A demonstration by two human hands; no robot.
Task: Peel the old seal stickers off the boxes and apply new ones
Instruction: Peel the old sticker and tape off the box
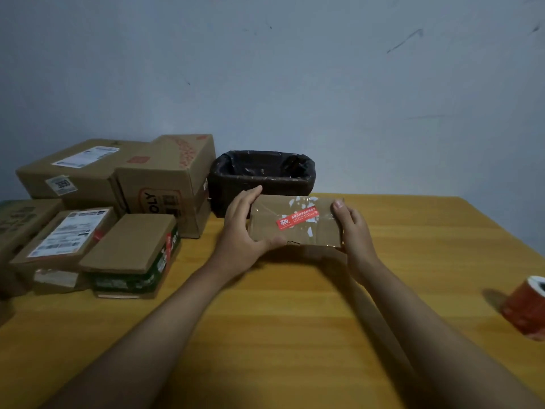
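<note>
Both hands hold a small box [295,224] raised just above the table [295,320]: the left hand [240,228] clasps its left end, fingers curled round; the right hand [352,225] grips its right end. The box's long axis runs left-right. A red sticker [298,220] with unreadable white print crosses its top. One stacked carton [165,184] reads "OLY".

Held box [295,228]: plain brown card, glossy clear tape, red seal sticker [298,221] with white print. Table [295,320]: yellow-orange wood grain. Bin [262,178]: black liner. Sticker roll [528,308]: red, white core. Stacked boxes [118,202]: brown, white labels; one with green and red sides [138,258]. Wall [295,84]: grey-blue, dark scuffs.
</note>
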